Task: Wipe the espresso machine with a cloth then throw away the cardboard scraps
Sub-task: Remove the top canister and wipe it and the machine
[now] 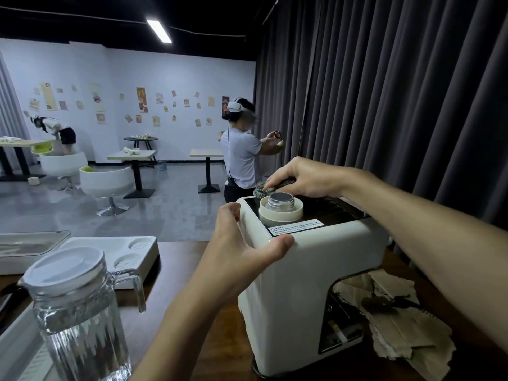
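Note:
A cream-white espresso machine (297, 292) with a dark top panel stands on the brown table. My left hand (242, 243) grips its near left top corner, thumb on the front edge. My right hand (302, 177) holds a grey patterned cloth (262, 189) and presses it on the far part of the machine's top, behind a round cream cup holding a metal cap (281, 209). Torn cardboard scraps (398, 325) lie on the table to the machine's right, partly under my right forearm.
A lidded glass jug (79, 312) stands at the near left. Behind it lie a white tray (129, 250) and another flat tray (30, 243). A dark curtain (398, 105) hangs right behind the table. A person in a headset (242, 149) stands beyond the machine.

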